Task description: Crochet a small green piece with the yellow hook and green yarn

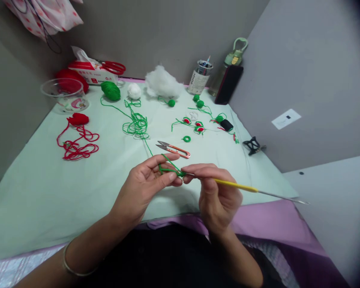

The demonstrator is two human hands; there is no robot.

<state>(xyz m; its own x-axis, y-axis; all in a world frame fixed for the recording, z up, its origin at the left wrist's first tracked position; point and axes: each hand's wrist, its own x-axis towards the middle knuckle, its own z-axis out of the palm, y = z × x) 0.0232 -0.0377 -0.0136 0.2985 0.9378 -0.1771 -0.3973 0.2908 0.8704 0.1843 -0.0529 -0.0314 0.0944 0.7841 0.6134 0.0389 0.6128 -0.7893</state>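
In the head view my left hand pinches a small piece of green crochet work, with green yarn looped over its raised index finger. My right hand grips a crochet hook by its yellow handle, and the hook's tip reaches the green work. The hook's other metal end points out to the right. From my left hand the yarn runs back to a loose green tangle and a green ball. Just beyond my fingers lie orange thread snips.
Red yarn and a clear plastic tub lie at left. Toward the back are white stuffing, a pen cup, a bottle and a phone. Small crocheted pieces and a green ring lie mid-table.
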